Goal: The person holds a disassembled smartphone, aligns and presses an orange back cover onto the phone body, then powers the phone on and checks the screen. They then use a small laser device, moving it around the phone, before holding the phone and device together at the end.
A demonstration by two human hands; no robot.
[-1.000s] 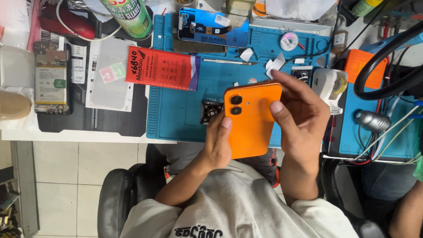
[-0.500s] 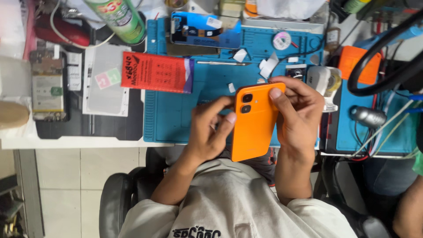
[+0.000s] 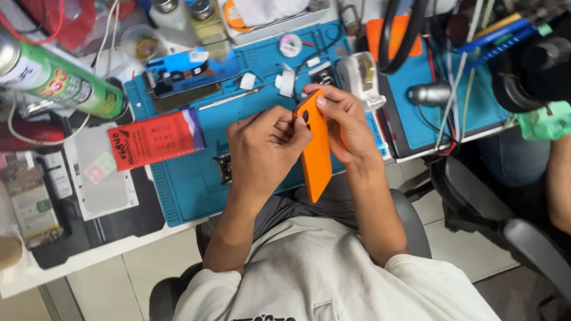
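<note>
Centre of frame: the orange phone point(image 3: 315, 156) is held edge-on above the blue mat point(image 3: 190, 178), clear of the worktop point(image 3: 89, 261), camera end toward the top. The left hand point(image 3: 264, 151) has its fingers point(image 3: 284, 122) curled shut around the phone's left edge near the upper corner; the right hand point(image 3: 345, 122) has its fingers closed on the top and right edge, thumb pressing the back. Judging by the grip, the step in hand is working or checking the upper edge. To do it well, keep the right hand as the steady clamp, let the left fingertips do the fine work, and press evenly along the seam without twisting the body. Keep it over the mat, since a small black part point(image 3: 223, 168) sits just left of the left hand. A red packet point(image 3: 156, 140) and a green spray can point(image 3: 56, 80) lie further toward the upper left.
</note>
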